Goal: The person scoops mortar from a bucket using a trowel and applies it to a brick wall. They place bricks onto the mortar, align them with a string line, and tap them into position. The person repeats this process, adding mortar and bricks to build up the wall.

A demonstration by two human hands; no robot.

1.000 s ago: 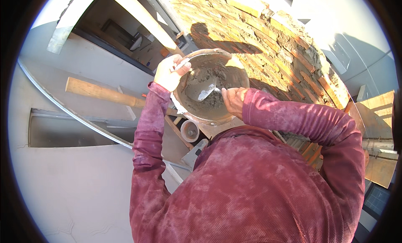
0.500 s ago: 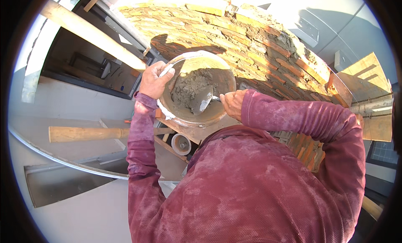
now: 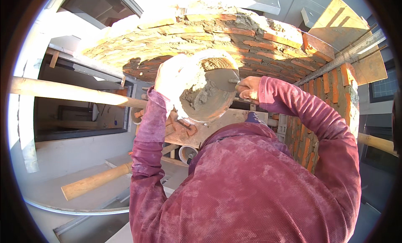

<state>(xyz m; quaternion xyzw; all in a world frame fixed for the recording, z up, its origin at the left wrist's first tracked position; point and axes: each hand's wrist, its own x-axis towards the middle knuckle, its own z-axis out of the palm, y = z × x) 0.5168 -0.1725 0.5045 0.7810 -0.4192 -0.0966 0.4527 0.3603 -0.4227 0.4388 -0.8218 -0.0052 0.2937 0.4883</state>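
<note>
A mortar-smeared bucket (image 3: 217, 112) is held up in front of me, its mouth tipped my way. My left hand (image 3: 169, 77), bleached by sunlight, is closed on the bucket's left rim. Grey wet mortar (image 3: 197, 96) lies heaped in its left part. My right hand (image 3: 249, 89) is wrapped round the handle of a trowel at the right rim. The grey trowel blade (image 3: 221, 79) is inside the bucket against its right side, beside the mortar.
A rough brick wall (image 3: 197, 31) with mortar joints runs across the far side; another brick section (image 3: 335, 90) stands at right. Wooden poles (image 3: 71, 91) jut in from the left. Below the bucket is a board platform (image 3: 201, 136) with a white pail (image 3: 187, 153) nearby.
The trowel blade has moved from the mortar at the bucket's middle to its upper right. The bucket has shifted slightly and tipped toward me. My view has swung, showing more platform below.
</note>
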